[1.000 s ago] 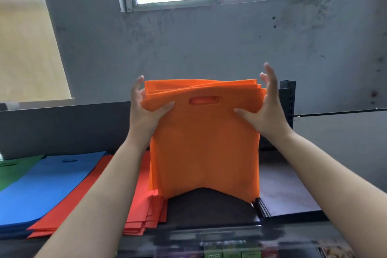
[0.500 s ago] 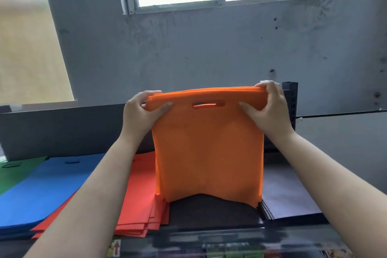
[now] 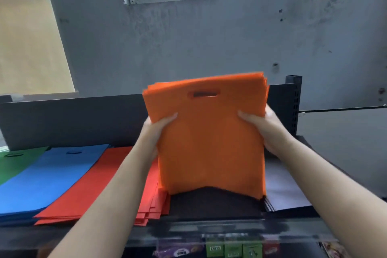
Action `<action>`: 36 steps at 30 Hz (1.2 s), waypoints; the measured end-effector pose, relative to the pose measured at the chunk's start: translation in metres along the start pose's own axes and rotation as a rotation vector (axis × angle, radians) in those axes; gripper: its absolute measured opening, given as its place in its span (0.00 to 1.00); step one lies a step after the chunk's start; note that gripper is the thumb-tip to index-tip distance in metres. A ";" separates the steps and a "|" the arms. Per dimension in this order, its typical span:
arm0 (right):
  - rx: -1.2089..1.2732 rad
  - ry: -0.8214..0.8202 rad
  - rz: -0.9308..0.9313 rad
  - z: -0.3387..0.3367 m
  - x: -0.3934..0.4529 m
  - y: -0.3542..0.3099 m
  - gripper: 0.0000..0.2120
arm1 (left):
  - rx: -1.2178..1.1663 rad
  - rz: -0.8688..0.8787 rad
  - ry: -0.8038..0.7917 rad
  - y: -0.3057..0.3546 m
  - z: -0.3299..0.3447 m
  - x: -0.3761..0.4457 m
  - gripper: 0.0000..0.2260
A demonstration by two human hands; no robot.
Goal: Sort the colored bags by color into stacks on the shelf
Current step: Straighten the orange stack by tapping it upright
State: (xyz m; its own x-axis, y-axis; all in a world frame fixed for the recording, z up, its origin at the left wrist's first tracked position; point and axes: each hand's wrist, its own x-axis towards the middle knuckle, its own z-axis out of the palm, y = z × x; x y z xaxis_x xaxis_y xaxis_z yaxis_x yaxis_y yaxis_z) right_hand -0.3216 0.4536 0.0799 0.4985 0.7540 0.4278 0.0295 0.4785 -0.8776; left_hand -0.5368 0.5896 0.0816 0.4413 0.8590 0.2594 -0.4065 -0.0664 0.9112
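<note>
Orange bags (image 3: 209, 142), a bundle of several flat ones pressed together, are standing on edge on the shelf (image 3: 209, 228), long axis running vertical. Handle cutout is sitting at the top, facing the camera; the top edge is tilting slightly, right corner higher than left. Bottom edge is arching up in the middle, with both lower corners touching a black stack (image 3: 215, 203) lying flat beneath. The bundle is sitting between the red stack (image 3: 88, 186) on its left and a dark grey stack (image 3: 282, 188) on its right.

Further left, a blue stack (image 3: 48, 178) is lying flat beside the red one, handle cutout pointing away toward the shelf's back panel, and a green stack (image 3: 14, 163) is showing at the frame edge.

Left hand (image 3: 156, 130) is gripping the bundle's left edge below the handle cutout, thumb on the front face, fingers hidden behind. Right hand (image 3: 266, 130) is gripping the right edge at about the same height, thumb lying across the front, fingers wrapping behind. Slight motion blur is showing along the top edge.
</note>
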 end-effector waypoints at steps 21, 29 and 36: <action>-0.116 0.038 0.136 -0.012 -0.026 0.068 0.15 | 0.087 -0.098 0.113 -0.073 -0.021 -0.010 0.08; -0.186 -0.006 0.046 -0.026 -0.010 0.032 0.40 | 0.130 0.098 -0.032 -0.027 -0.014 -0.006 0.23; -0.373 0.086 -0.336 -0.010 0.018 -0.021 0.44 | 0.187 0.447 0.020 0.037 0.003 0.016 0.36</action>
State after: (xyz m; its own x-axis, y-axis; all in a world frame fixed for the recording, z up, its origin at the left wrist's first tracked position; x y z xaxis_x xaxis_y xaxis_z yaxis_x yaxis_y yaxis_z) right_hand -0.3044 0.4529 0.1038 0.4775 0.5388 0.6940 0.5002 0.4827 -0.7189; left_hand -0.5422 0.5992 0.1201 0.2395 0.7349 0.6344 -0.4015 -0.5200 0.7539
